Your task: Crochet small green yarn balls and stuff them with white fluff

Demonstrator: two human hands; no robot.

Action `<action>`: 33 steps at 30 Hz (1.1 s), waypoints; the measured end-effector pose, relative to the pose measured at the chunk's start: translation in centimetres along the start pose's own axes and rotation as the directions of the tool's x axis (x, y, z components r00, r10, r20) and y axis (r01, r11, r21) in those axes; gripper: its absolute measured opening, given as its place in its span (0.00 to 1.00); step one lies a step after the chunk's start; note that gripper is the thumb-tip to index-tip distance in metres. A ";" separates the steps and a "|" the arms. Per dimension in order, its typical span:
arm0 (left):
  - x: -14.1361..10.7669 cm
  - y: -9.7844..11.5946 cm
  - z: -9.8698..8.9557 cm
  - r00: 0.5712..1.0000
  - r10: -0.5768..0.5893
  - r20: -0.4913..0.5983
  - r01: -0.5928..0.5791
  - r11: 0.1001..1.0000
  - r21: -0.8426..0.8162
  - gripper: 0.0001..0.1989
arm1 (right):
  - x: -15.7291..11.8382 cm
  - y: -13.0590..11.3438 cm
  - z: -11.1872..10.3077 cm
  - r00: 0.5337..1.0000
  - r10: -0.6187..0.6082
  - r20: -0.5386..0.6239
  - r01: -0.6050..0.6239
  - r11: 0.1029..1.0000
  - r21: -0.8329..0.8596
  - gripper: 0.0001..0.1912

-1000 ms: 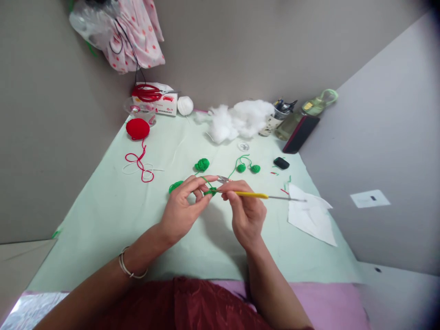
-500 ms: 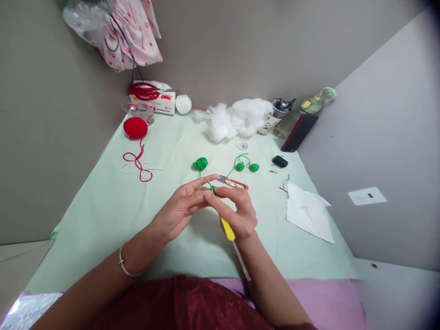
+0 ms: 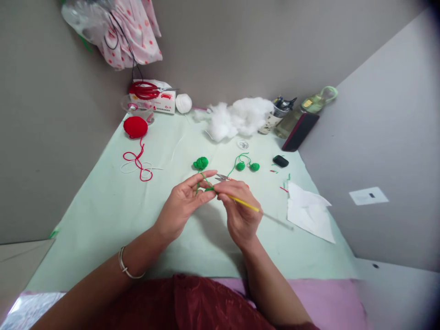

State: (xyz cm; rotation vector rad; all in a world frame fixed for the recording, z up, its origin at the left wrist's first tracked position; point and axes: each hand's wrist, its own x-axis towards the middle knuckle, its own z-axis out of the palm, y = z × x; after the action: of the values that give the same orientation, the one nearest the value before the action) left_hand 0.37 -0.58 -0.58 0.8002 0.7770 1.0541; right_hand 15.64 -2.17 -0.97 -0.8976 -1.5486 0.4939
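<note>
Crochet hook is in the right hand: thumb and index pinched on the yellow grip, other fingers curled in, metal shaft blurred and sticking out toward 4. Clock is centred on the work, 12 = far wall facing the person.

Left hand half closed: thumb pinching a small green crochet piece against a finger, index held out nearly straight. Green yarn strand goes from that index to the piece. Piece is dead centre, between the fingertips of both hands. Hook tip hidden; can't tell from here if it's in a loop.

Thread snips at 2, just beyond the right fingers, blades apart, handle mostly covered. Green yarn ball at 11, near the left index. Two small green crochet balls at 2, side by side, not touching, tails attached.

Further out on the pale green surface: red yarn ball at 10, loose red tail below it crossing a white strand. White yarn ball between 11 and 12, beside a printed box with red-handled scissors on top. White stuffing between 12 and 1. Pen cup between 1 and 2. Phone at 2, propped on edge by a green-lidded bottle. White sheet between 3 and 4.
</note>
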 end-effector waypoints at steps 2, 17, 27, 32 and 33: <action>0.1 0.3 0.0 1.000 -0.026 0.008 0.026 0.998 -0.049 0.27 | -0.1 -0.1 -0.1 1.000 -0.003 0.024 0.004 1.000 -0.018 0.13; -0.1 0.0 -0.1 0.993 0.039 0.109 -0.041 0.999 0.013 0.21 | 0.8 0.1 -0.6 0.948 0.317 0.033 -0.315 0.912 0.263 0.07; -0.1 0.4 -0.5 0.994 0.044 0.104 -0.047 0.999 0.022 0.16 | 1.2 0.0 -0.8 0.890 0.454 0.036 -0.409 0.761 0.504 0.11; -0.2 0.3 -0.7 0.994 0.071 0.081 -0.080 0.990 0.117 0.16 | 1.1 -0.2 -1.1 0.916 0.398 0.051 -0.380 0.821 0.426 0.12; -0.2 0.2 -0.7 0.994 0.084 0.073 -0.093 0.986 0.137 0.16 | 0.9 -0.3 -1.1 0.929 0.368 0.041 -0.356 0.857 0.372 0.12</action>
State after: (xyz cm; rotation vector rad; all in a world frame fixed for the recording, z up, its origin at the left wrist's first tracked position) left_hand -0.41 -0.57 -0.70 0.9928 0.7703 1.0543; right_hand 16.68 -1.84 0.06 -0.8914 -1.1970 1.0079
